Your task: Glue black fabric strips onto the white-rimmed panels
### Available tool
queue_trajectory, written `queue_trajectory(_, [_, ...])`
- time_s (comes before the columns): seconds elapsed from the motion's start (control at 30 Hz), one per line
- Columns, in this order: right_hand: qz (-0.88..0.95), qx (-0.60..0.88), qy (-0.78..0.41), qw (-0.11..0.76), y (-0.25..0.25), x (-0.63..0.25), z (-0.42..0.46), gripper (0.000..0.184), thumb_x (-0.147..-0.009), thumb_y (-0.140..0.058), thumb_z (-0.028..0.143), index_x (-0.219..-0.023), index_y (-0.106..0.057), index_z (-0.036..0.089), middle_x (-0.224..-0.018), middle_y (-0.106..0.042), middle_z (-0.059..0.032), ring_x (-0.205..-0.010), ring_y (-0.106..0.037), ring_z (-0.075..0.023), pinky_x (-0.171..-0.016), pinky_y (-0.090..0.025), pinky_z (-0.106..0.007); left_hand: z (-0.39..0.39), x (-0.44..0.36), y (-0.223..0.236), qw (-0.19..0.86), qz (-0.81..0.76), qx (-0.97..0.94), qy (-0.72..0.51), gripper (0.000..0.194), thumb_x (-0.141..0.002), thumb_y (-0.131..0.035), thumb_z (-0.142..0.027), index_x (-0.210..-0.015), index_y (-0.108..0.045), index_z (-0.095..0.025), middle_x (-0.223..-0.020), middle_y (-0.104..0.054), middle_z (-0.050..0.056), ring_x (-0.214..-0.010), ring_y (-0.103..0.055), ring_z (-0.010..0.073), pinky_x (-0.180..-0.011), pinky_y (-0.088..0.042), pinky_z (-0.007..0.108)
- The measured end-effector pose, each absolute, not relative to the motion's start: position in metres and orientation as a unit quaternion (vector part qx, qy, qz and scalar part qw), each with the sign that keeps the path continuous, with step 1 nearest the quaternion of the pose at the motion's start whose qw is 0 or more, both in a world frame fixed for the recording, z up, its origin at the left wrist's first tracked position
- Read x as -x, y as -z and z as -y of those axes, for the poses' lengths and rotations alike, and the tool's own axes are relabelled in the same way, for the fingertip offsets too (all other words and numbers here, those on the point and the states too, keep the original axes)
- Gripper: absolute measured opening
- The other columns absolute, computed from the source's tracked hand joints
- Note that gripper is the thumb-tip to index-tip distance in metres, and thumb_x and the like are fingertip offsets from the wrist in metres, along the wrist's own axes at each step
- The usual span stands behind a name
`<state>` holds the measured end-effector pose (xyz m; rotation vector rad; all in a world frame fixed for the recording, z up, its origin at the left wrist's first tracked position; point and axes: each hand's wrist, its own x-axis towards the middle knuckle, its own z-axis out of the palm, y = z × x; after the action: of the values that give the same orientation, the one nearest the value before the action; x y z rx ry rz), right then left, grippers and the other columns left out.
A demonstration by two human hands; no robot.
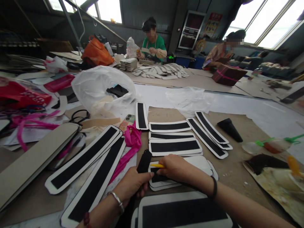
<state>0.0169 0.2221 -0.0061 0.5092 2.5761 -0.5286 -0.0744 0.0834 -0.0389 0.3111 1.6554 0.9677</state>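
My left hand point(133, 185) is closed on a black strip point(144, 161) that stands up from the table edge. My right hand point(174, 167) is closed on a small yellow tool point(156, 165) and presses it onto a white card with a black panel point(158, 179), part of a small stack under my fingers. More white-edged black cards lie around: flat ones point(174, 146) just beyond my hands, long ones point(80, 161) to the left, and a large one point(182, 212) near me.
A pink ribbon point(129, 147), a phone point(127, 122) and a large plastic bag point(104, 87) lie to the left. A black cone point(229, 128) and glue-smeared paper point(273, 177) sit on the right. Two other people work at the far end.
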Motion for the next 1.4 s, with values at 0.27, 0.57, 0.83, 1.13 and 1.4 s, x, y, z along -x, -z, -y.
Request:
queue_trajectory(0.27, [-0.941, -0.184, 0.173, 0.227, -0.006, -0.024, -0.222, 0.025, -0.071, -0.064, 0.037, -0.083, -0.068, 0.015, -0.077, -0.067, -0.0121, -0.074, -0.061, -0.0271, -0.055, -0.034, -0.027, -0.088, 0.067, 0.038, 0.524, -0.742, -0.137, -0.394, 0.021, -0.063, -0.050, -0.032, -0.049, -0.042, -0.019, -0.032, -0.040, -0.006, -0.028, -0.035, 0.0076, -0.033, -0.021, 0.021])
queue_trajectory(0.57, [-0.908, -0.321, 0.204, 0.173, -0.015, -0.117, -0.278, 0.015, -0.079, -0.051, 0.028, -0.073, -0.058, 0.016, -0.070, -0.060, -0.0023, -0.064, -0.054, -0.0142, -0.057, -0.034, -0.022, -0.086, 0.065, 0.035, 0.520, -0.748, -0.147, -0.385, 0.027, -0.062, -0.050, -0.036, -0.043, -0.038, -0.021, -0.027, -0.035, -0.006, -0.027, -0.032, 0.0079, -0.034, -0.021, 0.022])
queue_trajectory(0.83, [-0.865, -0.452, 0.179, 0.125, 0.018, -0.135, -0.290, 0.020, -0.076, -0.053, 0.036, -0.071, -0.056, 0.017, -0.068, -0.057, -0.0022, -0.067, -0.053, -0.0159, -0.056, -0.030, -0.024, -0.085, 0.063, 0.041, 0.505, -0.761, -0.172, -0.368, 0.036, -0.055, -0.050, -0.050, -0.040, -0.038, -0.021, -0.028, -0.036, -0.005, -0.028, -0.032, 0.0079, -0.036, -0.021, 0.022])
queue_trajectory(1.13, [-0.848, -0.486, 0.157, 0.140, 0.016, -0.131, -0.286, 0.022, -0.072, -0.058, 0.041, -0.077, -0.060, 0.019, -0.074, -0.063, -0.0037, -0.074, -0.058, -0.0195, -0.055, -0.031, -0.025, -0.086, 0.063, 0.043, 0.495, -0.776, -0.175, -0.348, 0.040, -0.053, -0.051, -0.057, -0.040, -0.038, -0.021, -0.029, -0.037, -0.004, -0.028, -0.034, 0.0089, -0.037, -0.022, 0.023])
queue_trajectory(1.4, [-0.849, -0.476, 0.168, 0.154, 0.016, -0.130, -0.287, 0.025, -0.074, -0.056, 0.044, -0.079, -0.061, 0.020, -0.079, -0.064, -0.0040, -0.076, -0.059, -0.0188, -0.055, -0.034, -0.024, -0.084, 0.060, 0.043, 0.478, -0.782, -0.177, -0.360, 0.044, -0.056, -0.055, -0.059, -0.044, -0.038, -0.020, -0.029, -0.037, -0.004, -0.028, -0.032, 0.0078, -0.037, -0.020, 0.021])
